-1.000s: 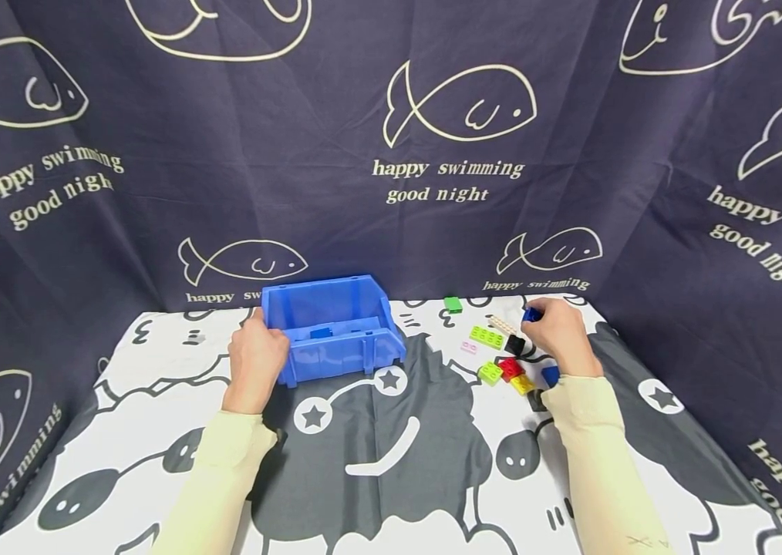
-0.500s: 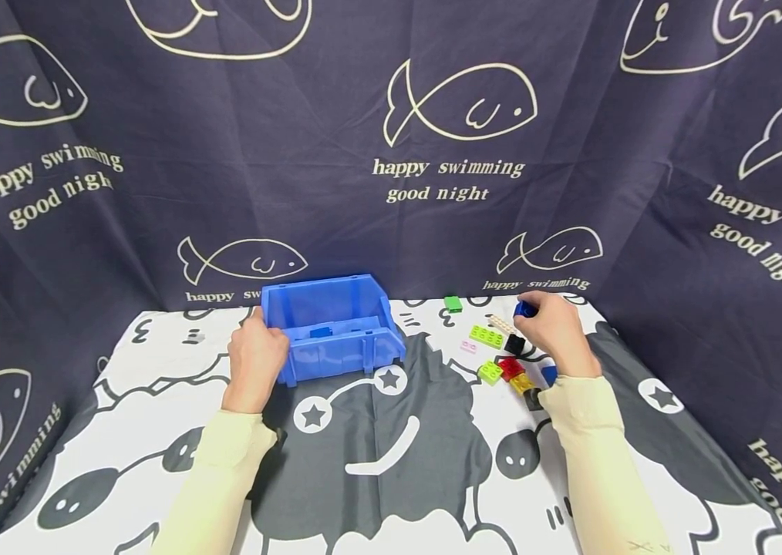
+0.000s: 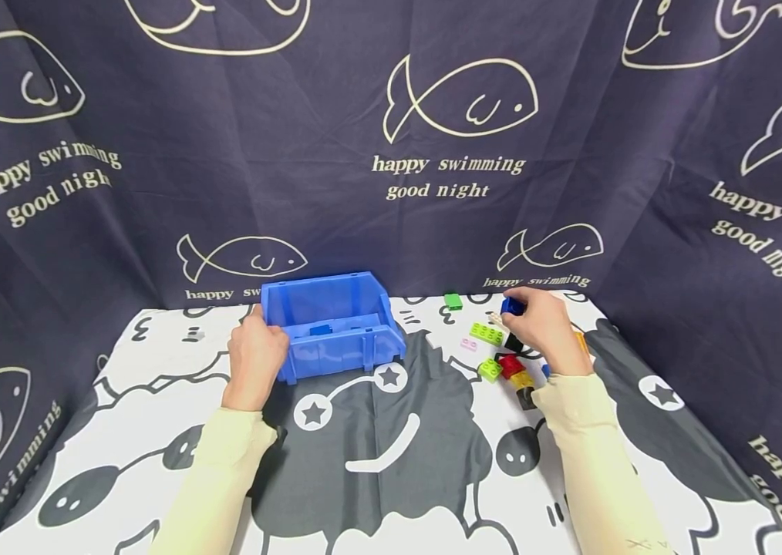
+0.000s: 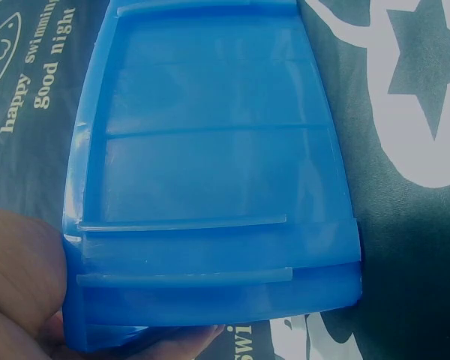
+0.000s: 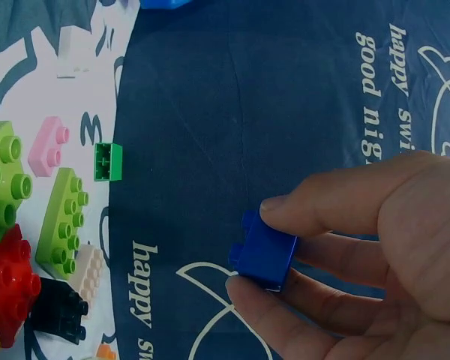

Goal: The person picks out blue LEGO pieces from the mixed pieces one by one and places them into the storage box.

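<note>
A blue plastic bin [image 3: 335, 356] stands left of the middle, its open side facing up and forward, with a blue brick [image 3: 320, 330] inside. My left hand [image 3: 255, 356] grips the bin's left edge, thumb outside; part of its fingers is hidden behind the wall. Over the loose pieces on the right, my right hand [image 3: 542, 324] pinches a dark blue toy brick [image 5: 266, 255] between thumb and fingers, studs pointing away from the palm. Below that hand lie a long lime brick [image 3: 486, 333], a black brick [image 3: 514, 343] and a partly hidden cream brick [image 5: 88, 274].
Nearer me are a small lime brick [image 3: 490, 369], a red brick [image 3: 512, 364] and a yellow brick [image 3: 521, 380]. A pink brick [image 3: 469, 344] lies to their left, a green brick [image 3: 453, 301] by the back cloth [image 3: 433, 231]. An orange piece [image 3: 581, 341] shows beside the right wrist.
My right hand has shifted left with the dark blue brick, uncovering the orange piece and covering more of the cream brick. The left hand and bin have stayed in place.
</note>
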`<action>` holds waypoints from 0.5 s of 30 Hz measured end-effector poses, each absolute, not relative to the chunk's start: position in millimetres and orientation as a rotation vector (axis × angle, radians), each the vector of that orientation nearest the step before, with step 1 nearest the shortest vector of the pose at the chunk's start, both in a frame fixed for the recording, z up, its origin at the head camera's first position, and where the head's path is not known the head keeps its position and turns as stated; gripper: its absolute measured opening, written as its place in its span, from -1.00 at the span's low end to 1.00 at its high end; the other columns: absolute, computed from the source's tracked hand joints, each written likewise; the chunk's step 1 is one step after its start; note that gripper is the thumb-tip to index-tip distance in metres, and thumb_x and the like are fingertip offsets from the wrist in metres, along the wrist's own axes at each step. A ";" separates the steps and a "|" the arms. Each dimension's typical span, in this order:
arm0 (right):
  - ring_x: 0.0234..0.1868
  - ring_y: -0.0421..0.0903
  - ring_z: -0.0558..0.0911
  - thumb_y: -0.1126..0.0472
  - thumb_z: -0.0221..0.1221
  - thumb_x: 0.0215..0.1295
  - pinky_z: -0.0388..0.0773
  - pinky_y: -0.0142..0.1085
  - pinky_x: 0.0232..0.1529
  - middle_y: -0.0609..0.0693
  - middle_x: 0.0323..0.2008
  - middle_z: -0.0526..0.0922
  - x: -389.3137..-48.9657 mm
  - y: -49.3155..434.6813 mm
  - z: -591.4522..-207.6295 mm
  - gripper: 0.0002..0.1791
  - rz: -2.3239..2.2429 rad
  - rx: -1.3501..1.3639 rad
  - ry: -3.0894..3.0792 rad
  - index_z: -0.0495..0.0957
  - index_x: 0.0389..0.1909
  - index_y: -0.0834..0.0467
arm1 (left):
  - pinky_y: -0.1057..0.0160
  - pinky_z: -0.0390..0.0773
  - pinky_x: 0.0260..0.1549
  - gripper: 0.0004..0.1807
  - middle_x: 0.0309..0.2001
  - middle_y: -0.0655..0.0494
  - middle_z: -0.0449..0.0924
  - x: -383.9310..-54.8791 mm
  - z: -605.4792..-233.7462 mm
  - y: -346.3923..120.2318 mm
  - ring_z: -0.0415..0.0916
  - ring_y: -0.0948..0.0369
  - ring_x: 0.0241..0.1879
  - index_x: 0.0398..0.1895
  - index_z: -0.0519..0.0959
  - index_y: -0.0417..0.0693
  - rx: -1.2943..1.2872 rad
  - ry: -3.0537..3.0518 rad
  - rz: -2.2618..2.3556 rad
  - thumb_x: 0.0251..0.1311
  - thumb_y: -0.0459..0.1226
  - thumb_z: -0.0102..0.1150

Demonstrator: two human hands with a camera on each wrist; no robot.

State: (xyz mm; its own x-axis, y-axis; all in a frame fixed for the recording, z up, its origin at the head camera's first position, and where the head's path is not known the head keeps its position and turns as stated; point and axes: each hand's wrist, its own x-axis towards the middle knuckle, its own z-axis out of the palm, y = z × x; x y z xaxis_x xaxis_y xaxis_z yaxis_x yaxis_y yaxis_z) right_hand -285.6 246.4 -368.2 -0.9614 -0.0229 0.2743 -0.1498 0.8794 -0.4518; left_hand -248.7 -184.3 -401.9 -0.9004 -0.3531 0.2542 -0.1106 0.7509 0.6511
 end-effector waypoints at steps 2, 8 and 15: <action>-0.01 0.28 0.62 0.23 0.23 0.23 0.52 0.15 0.10 0.31 0.04 0.71 -286.1 245.3 -368.3 -0.52 0.713 0.130 -2.795 0.63 0.18 0.26 | -0.32 0.50 -0.13 -0.59 -0.06 -0.51 0.63 -249.0 -401.8 -184.1 0.59 -0.46 -0.08 0.07 0.53 -0.37 0.357 -2.586 -0.932 0.20 -0.35 -0.09; -0.01 0.30 0.62 0.21 0.26 0.22 0.52 0.16 0.11 0.31 0.02 0.71 -287.0 241.6 -369.8 -0.53 0.717 0.146 -2.791 0.64 0.17 0.25 | -0.31 0.50 -0.07 -0.49 0.02 -0.52 0.61 -249.8 -400.7 -183.9 0.58 -0.46 -0.03 0.23 0.48 -0.39 0.370 -2.598 -0.940 0.22 -0.34 -0.09; 0.00 0.29 0.64 0.23 0.25 0.22 0.51 0.15 0.12 0.30 0.02 0.72 -284.9 235.4 -367.7 -0.53 0.714 0.166 -2.797 0.65 0.16 0.25 | -0.31 0.50 -0.06 -0.47 0.04 -0.53 0.60 -249.5 -400.9 -184.3 0.57 -0.46 -0.02 0.25 0.47 -0.38 0.386 -2.604 -0.941 0.22 -0.34 -0.09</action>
State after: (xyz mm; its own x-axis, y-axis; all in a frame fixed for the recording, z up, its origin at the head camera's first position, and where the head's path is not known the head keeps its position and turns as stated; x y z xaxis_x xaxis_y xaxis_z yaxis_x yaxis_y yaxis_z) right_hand -284.9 235.4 -367.7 -0.9625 -0.0482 0.2670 -0.1703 0.8735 -0.4560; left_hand -249.5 -184.3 -400.9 -0.9038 -0.3637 0.2256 -0.1355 0.7431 0.6553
